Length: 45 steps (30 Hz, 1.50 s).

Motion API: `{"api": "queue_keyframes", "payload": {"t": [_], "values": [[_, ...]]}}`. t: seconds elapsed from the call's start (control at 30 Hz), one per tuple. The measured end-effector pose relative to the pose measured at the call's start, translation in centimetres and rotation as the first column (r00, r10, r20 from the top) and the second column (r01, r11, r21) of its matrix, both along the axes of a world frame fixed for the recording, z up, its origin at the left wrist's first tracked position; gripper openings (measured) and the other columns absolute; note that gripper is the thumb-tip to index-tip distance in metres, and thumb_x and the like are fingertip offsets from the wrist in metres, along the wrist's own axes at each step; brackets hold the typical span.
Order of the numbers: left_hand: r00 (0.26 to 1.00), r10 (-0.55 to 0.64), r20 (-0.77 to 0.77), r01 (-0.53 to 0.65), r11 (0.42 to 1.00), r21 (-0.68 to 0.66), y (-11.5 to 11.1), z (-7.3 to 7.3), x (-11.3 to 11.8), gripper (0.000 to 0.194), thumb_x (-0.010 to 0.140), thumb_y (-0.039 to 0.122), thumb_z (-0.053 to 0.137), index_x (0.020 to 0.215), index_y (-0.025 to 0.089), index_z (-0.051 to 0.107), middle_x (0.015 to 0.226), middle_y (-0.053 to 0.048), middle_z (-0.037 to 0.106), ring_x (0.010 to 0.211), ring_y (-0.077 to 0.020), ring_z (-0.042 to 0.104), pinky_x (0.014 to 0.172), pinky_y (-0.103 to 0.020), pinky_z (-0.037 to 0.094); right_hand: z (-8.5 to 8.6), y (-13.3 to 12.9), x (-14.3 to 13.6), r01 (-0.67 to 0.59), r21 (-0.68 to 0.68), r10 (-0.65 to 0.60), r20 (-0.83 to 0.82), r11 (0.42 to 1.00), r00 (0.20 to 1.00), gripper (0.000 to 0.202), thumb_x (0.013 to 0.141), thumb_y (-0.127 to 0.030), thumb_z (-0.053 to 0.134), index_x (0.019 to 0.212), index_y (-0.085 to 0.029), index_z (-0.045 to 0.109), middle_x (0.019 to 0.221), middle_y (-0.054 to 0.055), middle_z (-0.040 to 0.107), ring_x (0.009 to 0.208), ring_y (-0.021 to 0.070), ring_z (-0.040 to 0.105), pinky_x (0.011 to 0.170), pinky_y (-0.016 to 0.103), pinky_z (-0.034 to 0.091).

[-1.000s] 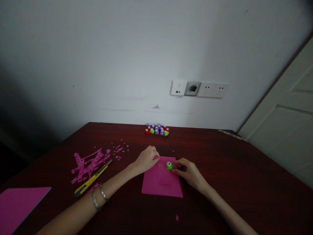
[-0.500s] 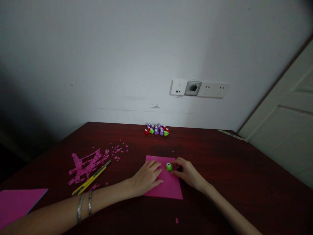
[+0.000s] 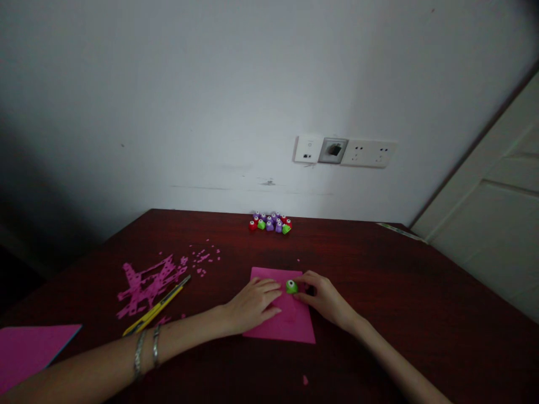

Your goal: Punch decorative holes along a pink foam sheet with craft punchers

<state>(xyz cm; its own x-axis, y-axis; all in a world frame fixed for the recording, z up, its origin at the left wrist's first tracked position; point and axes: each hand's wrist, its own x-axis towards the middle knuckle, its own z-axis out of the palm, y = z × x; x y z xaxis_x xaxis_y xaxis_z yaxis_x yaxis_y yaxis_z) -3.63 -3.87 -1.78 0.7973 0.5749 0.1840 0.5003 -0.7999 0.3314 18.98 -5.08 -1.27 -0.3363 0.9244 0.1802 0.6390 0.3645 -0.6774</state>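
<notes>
A pink sheet of paper [image 3: 290, 328] lies on the dark red-brown table. My left hand [image 3: 254, 299] rests on the sheet's left part, fingers spread and nothing held. Its fingertips are just left of a small green craft punch [image 3: 291, 287] with a white top and a dark dot. My right hand [image 3: 322, 297] comes in from the right and pinches the punch between thumb and fingers, over the upper right part of the sheet. Whether paper is inside the punch's slot cannot be seen.
Several purple, red and green punches [image 3: 269, 224] stand by the wall. Left of my hands lie pink paper scraps [image 3: 143, 286], tiny cut-out bits [image 3: 203, 258] and a yellow utility knife [image 3: 158, 308]. Another pink sheet [image 3: 33, 348] is at the left edge.
The fingers of my left hand have slid slightly right across the sheet, closer to the green punch. My right hand and the punch have barely moved.
</notes>
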Motion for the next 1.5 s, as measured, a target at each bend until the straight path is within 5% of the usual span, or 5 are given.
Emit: {"api": "queue_keyframes", "payload": {"t": [0.7, 0.9, 1.0, 1.2, 1.5], "values": [[0.991, 0.010, 0.132, 0.003, 0.995, -0.101, 0.6, 0.8, 0.0, 0.030, 0.083, 0.029, 0.052, 0.112, 0.021, 0.058, 0.122, -0.006, 0.056, 0.115, -0.0190, 0.048, 0.099, -0.037, 0.034, -0.1, -0.1, 0.3, -0.004, -0.024, 0.003, -0.049, 1.000, 0.999, 0.027, 0.074, -0.022, 0.063, 0.101, -0.022, 0.064, 0.079, 0.000, 0.057, 0.071, 0.0133, 0.053, 0.064, 0.025, 0.042], [0.922, 0.178, 0.344, -0.113, 0.973, -0.201, 2.7, 2.7, 0.2, 0.018, 0.082, 0.027, 0.051, 0.082, 0.016, 0.065, 0.090, -0.005, 0.065, 0.087, -0.0147, 0.057, 0.081, -0.029, 0.043, 0.5, 1.1, 1.0, 0.050, -0.264, -0.108, -0.211, 0.963, 0.972, 0.032, 0.071, -0.030, 0.066, 0.100, -0.017, 0.060, 0.069, -0.002, 0.058, 0.060, 0.0106, 0.052, 0.054, 0.022, 0.042], [0.910, 0.301, 0.284, -0.176, 0.902, -0.394, 4.4, 3.2, 0.6, 0.026, 0.079, 0.036, 0.054, 0.074, 0.013, 0.065, 0.072, -0.003, 0.064, 0.067, -0.0126, 0.056, 0.064, -0.024, 0.043, 0.7, 1.9, 0.8, 0.060, -0.448, -0.180, -0.229, 0.892, 0.957, 0.029, 0.073, -0.041, 0.062, 0.087, -0.016, 0.056, 0.057, -0.005, 0.054, 0.045, 0.0071, 0.046, 0.038, 0.018, 0.033], [0.937, 0.324, 0.129, -0.113, 0.630, -0.768, 6.5, 3.0, 2.0, 0.044, 0.072, 0.055, 0.056, 0.064, 0.012, 0.061, 0.053, 0.001, 0.056, 0.042, -0.0073, 0.046, 0.040, -0.020, 0.033, 0.6, 2.9, -0.3, 0.035, -0.608, -0.209, -0.219, 0.793, 0.953, 0.036, 0.072, -0.052, 0.059, 0.074, -0.019, 0.046, 0.051, -0.005, 0.054, 0.033, 0.0037, 0.039, 0.029, 0.015, 0.019], [0.971, 0.239, 0.017, -0.109, 0.504, -0.857, 6.7, 4.2, 3.6, 0.053, 0.060, 0.065, 0.061, 0.062, 0.013, 0.062, 0.051, 0.001, 0.055, 0.041, -0.0054, 0.043, 0.039, -0.020, 0.028, 0.7, 2.9, -0.9, 0.008, -0.679, -0.214, -0.221, 0.734, 0.951, 0.030, 0.074, -0.045, 0.061, 0.070, -0.019, 0.048, 0.044, -0.008, 0.048, 0.029, 0.0011, 0.032, 0.028, 0.015, 0.011]]}}
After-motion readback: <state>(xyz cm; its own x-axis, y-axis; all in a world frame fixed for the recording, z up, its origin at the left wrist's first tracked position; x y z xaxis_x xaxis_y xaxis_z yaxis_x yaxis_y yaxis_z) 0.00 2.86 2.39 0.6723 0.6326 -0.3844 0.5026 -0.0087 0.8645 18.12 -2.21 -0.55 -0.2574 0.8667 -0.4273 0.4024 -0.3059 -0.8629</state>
